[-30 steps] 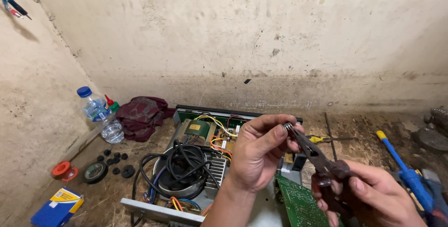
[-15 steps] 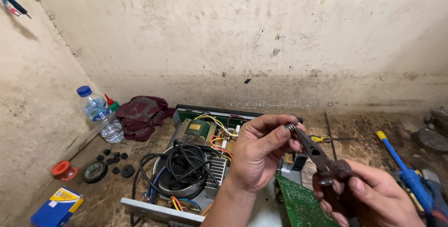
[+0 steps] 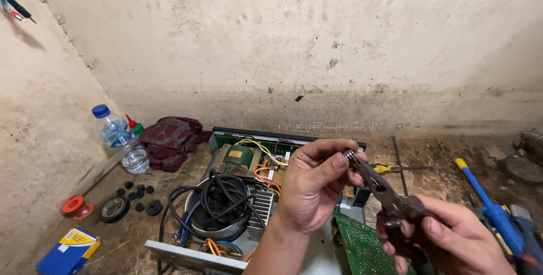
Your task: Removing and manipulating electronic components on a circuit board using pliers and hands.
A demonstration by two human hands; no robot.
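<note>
Rusty pliers (image 3: 390,196) nip part pinched by fingers (image 3: 334,165).

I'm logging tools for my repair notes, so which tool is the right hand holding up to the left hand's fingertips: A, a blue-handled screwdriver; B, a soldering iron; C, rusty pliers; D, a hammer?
C: the right hand grips rusty pliers whose tip meets the left hand.
</note>
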